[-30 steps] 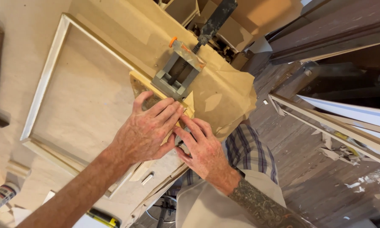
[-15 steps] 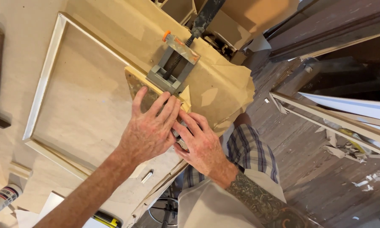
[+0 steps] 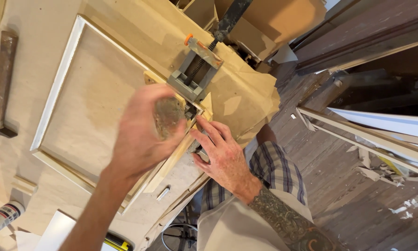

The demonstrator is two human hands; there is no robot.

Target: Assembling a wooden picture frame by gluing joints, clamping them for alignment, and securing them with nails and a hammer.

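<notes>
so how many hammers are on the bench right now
1. A wooden-handled hammer with a dark metal head lies flat at the far left edge of the pale workbench, well apart from both hands. Others may be out of frame.

Worn plank floor (image 3: 357, 204), paper-covered workbench (image 3: 28, 69)

white labelled tube (image 3: 2, 218) bottom left

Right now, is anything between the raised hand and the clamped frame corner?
Nothing visible. The left hand, blurred and gripping a grey lump, hangs above the frame corner; the right hand presses beside the clamp.
</notes>
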